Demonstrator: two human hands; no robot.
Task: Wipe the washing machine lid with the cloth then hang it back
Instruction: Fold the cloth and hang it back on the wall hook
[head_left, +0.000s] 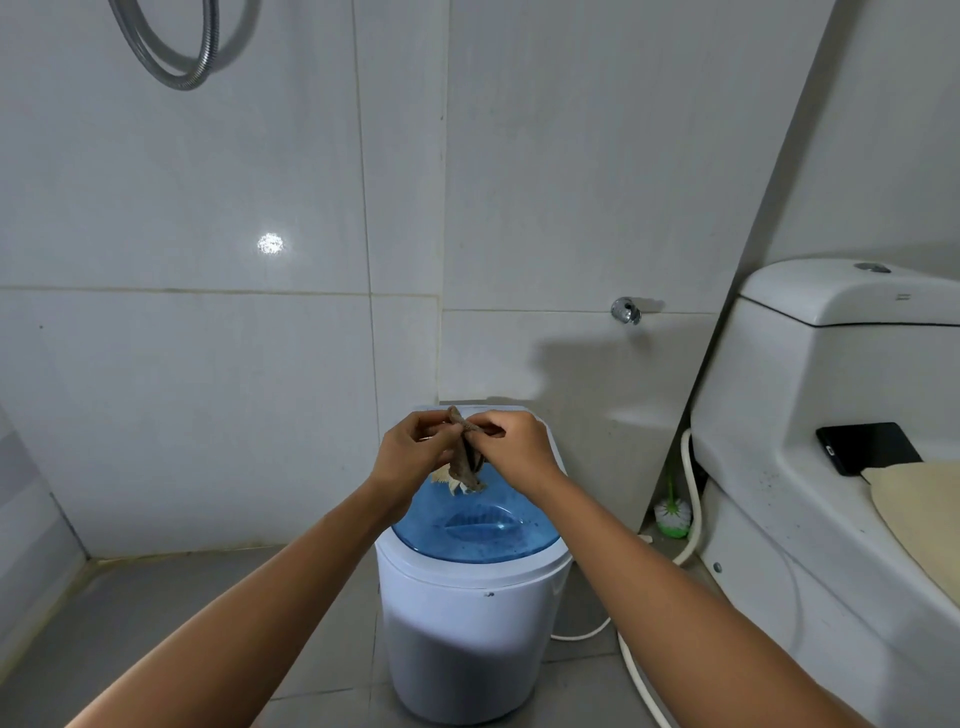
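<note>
A small white washing machine (467, 639) stands on the floor in the corner, topped by a round translucent blue lid (483, 525). A little above the lid's far part, both my hands hold a small brown cloth (467, 462) that hangs down between them. My left hand (413, 449) pinches the cloth's upper left part. My right hand (519, 441) pinches its top edge from the right. The cloth's lower end dangles just over the lid.
A white toilet (831, 467) fills the right side, with a black phone (867, 447) on it. A green and white toilet brush (672, 512) and a white hose (691, 499) sit between toilet and machine. A chrome wall fitting (626, 310) is above. A shower hose (182, 57) hangs top left.
</note>
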